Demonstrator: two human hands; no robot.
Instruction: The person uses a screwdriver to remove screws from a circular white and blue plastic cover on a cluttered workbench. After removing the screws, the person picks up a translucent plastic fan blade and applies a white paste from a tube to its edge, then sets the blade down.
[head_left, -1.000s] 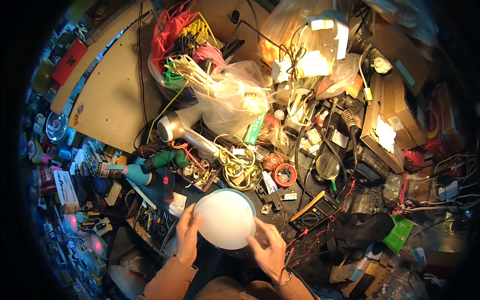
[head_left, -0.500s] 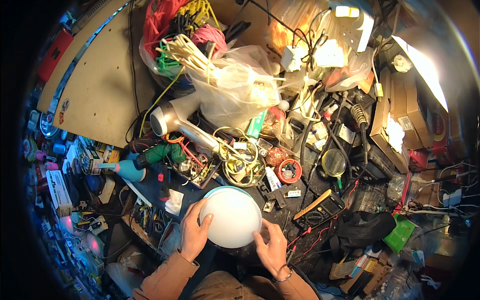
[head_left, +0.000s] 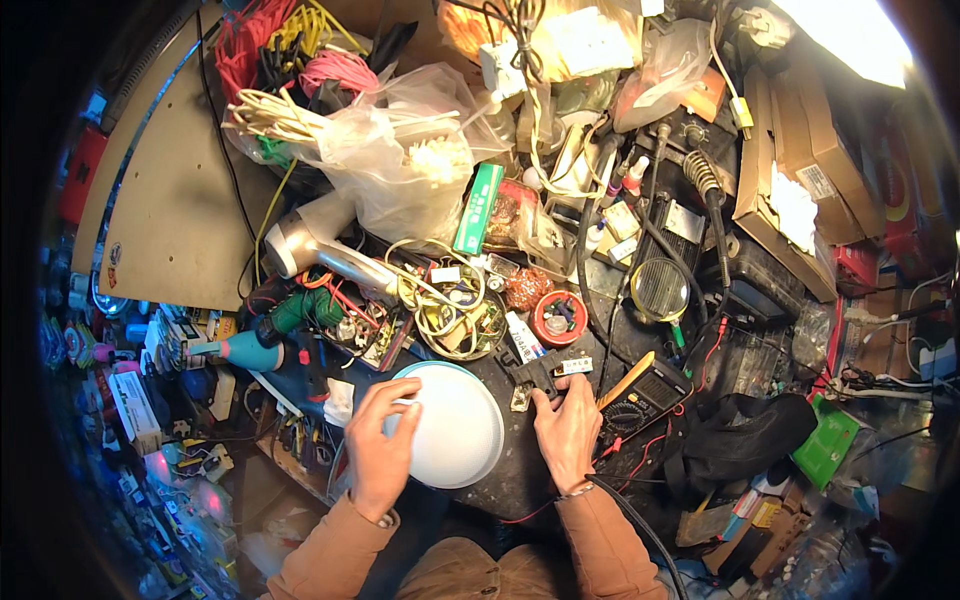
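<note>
A round white dome, like a lamp cover (head_left: 447, 430) with a pale blue rim, sits on the dark bench in front of me. At its left edge is my left hand (head_left: 380, 455), fingers curved and apart from the thumb, overlapping the rim without visibly gripping it. My right hand (head_left: 567, 435) is to the right of the dome. Its thumb and fingertips are apart beside a black plastic piece (head_left: 527, 368) and a small white box (head_left: 575, 366). Whether the fingertips touch either is hard to make out.
Right of my right hand lies a yellow and black multimeter (head_left: 635, 405) with red leads. Beyond are a red tape roll (head_left: 560, 318), a magnifier (head_left: 661, 290), coiled cable (head_left: 450, 315) and a silver heat gun or hair dryer (head_left: 330, 255). A green-handled tool (head_left: 300, 312) lies left.
My right hand has left the dome's edge and reached forward and right, beside the black piece. My left hand has loosened around the dome. The whole view has shifted.
</note>
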